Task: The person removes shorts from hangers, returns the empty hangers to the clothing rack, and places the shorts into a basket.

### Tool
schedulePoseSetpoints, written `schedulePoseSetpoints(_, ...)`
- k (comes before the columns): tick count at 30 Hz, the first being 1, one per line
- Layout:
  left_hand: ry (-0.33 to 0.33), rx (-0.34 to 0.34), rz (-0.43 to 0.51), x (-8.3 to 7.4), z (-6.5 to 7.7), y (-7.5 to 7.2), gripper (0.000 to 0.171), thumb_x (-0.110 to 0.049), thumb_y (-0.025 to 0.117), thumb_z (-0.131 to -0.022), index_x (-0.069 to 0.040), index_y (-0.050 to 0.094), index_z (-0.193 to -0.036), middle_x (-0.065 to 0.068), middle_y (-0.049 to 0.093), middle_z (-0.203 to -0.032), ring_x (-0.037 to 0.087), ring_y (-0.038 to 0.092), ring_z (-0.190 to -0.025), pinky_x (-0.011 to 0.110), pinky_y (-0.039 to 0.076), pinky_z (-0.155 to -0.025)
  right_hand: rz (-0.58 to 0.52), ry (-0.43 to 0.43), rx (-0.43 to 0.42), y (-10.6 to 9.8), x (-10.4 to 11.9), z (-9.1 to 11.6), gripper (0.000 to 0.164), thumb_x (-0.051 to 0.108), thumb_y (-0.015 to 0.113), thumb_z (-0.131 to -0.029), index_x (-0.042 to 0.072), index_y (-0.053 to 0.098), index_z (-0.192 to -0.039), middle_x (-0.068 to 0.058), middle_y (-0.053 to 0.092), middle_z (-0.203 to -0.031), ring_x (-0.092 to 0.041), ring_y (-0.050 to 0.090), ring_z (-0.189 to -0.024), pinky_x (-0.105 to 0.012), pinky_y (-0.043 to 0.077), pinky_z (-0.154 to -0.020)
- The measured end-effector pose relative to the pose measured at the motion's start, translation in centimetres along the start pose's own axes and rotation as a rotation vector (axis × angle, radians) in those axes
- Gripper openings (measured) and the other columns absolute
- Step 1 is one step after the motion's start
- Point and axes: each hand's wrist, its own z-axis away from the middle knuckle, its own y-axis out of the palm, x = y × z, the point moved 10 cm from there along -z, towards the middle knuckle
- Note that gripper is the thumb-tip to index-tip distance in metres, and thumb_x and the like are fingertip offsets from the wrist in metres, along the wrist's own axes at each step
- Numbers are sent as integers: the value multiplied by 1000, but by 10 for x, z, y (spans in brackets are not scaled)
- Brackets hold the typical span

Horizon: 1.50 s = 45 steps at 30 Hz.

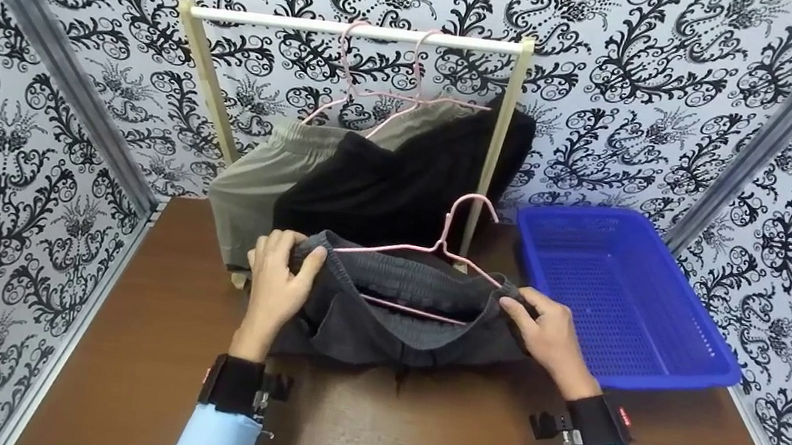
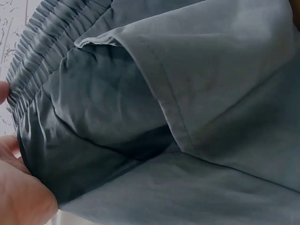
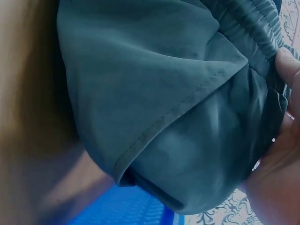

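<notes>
Dark grey shorts (image 1: 366, 343) with an elastic waistband and a drawstring are held up over the brown table. A pink hanger (image 1: 448, 225) sits inside the waistband, its lower bar crossing the opening and its hook standing free above. My left hand (image 1: 277, 280) pinches the waistband's left corner, thumb on the near side. At the right corner, my right hand (image 1: 550, 334) grips the waistband beside the hanger's end. The left wrist view shows a gaping side pocket (image 2: 225, 65) near the left hand (image 2: 23, 197). Another pocket flap (image 3: 154, 93) hangs beside the right hand (image 3: 276, 183) in the right wrist view.
Behind the shorts stands a small rack with a white rail (image 1: 277, 21). Light grey-green shorts (image 1: 250, 182) and black shorts (image 1: 377, 190) hang from it on pink hangers. A blue plastic basket (image 1: 686, 383) sits at the right on the brown table (image 1: 370, 431). Patterned walls surround the table.
</notes>
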Motion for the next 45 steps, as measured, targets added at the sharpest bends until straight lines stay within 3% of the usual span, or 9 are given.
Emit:
schedulePoseSetpoints(8, 48, -1, -88, -9, -1, 4, 39, -40, 70, -92, -3, 66, -102, 16, 61, -98, 37, 50, -93, 57, 31, -90, -45, 43, -31, 3, -9, 9, 4, 9, 77, -91, 9, 75, -87, 0, 71, -79, -11, 59, -72, -23, 45, -68)
schedulePoseSetpoints(16, 74, -24, -135, -15, 3, 3, 47, -46, 71, -91, -2, 66, -109, 17, 59, -101, 40, 51, -99, 60, 30, -96, -99, 7, -64, 0, -5, 12, 4, 7, 76, -91, 8, 75, -87, 3, 64, -70, -6, 51, -62, -18, 40, -57)
schedulePoseSetpoints(26, 91, -51, -171, -16, 10, 6, 50, -45, 74, -89, -3, 66, -116, 18, 60, -110, 41, 52, -107, 60, 29, -104, -83, -20, -93, -1, -4, 14, 5, 6, 79, -88, 7, 74, -86, 3, 65, -71, -7, 52, -63, -18, 41, -59)
schedulePoseSetpoints(35, 0, -52, -183, 4, 15, 12, 58, -49, 75, -88, -1, 66, -118, 22, 60, -115, 45, 53, -111, 58, 37, -103, -83, -43, -77, 3, 4, 12, 4, 6, 79, -88, 7, 76, -87, 1, 71, -78, -8, 57, -68, -16, 44, -64)
schedulePoseSetpoints(45, -224, -7, -145, 40, 24, 17, 62, -55, 74, -88, -2, 61, -118, 22, 50, -122, 42, 44, -115, 56, 37, -98, -87, -117, -86, 5, 19, 13, 5, 5, 80, -86, 6, 76, -86, -1, 73, -78, -5, 60, -69, -16, 45, -65)
